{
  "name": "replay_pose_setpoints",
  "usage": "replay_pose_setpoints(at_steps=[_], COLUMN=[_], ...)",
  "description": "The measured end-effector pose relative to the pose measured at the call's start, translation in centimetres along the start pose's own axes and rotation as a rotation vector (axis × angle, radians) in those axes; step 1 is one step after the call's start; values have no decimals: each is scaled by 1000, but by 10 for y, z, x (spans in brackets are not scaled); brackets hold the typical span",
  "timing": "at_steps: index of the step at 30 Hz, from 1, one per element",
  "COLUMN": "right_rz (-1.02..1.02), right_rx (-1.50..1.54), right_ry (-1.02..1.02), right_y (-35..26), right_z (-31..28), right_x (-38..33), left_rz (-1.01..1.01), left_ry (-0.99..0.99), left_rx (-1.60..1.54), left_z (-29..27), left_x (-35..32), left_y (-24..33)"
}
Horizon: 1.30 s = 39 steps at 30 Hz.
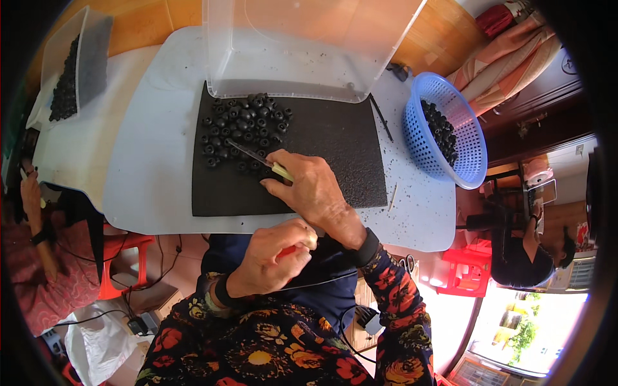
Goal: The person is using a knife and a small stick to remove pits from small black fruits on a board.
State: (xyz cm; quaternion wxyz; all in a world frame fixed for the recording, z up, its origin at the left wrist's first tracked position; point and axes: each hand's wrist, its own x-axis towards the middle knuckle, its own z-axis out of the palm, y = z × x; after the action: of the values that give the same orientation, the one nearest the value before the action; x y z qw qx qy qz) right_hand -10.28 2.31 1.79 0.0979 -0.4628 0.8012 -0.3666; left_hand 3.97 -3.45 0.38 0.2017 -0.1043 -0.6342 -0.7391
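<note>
While held, knife (257,156), probably — slanting forward-left

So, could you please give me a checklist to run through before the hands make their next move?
1. Right hand gripping the bladed tool: ok.
2. Blade pointing away from the left hand: ok.
3. Left hand's contents identified: cannot tell; the curled fingers hide most of it.
4. Black pieces lying on the dark mat: ok.
5. Mat free of crumbs: not ok; they litter its right side.
</note>
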Motion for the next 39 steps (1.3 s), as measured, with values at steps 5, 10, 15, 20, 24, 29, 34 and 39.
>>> replay_pose_setpoints(at_steps=[5,10,15,20,24,29,34,39], right_rz=[-99,38,-32,-50,31,250,124,17], right_rx=[-58,78,114,84,304,246,112,-25], right_ry=[-5,125,157,202,287,379,299,214], right_y=[5,3,-10,-17,-12,2,7,7], right_z=[-7,-38,-59,-59,-58,-55,-55,-58], right_x=[-5,-35,-60,-76,-86,-101,-112,-114], left_rz=[-73,-282,-340,-337,-322,-323,-333,-408], left_ry=[109,254,94,-17,18,-4,-57,-79], left_rx=[-30,-5,111,5,-132,-105,-176,-91], left_z=[-5,-9,-7,3,7,11,15,16], left_x=[0,10,27,38,46,46,43,44], left_y=[-5,-3,-3,-9,-13,-11,-14,-11])
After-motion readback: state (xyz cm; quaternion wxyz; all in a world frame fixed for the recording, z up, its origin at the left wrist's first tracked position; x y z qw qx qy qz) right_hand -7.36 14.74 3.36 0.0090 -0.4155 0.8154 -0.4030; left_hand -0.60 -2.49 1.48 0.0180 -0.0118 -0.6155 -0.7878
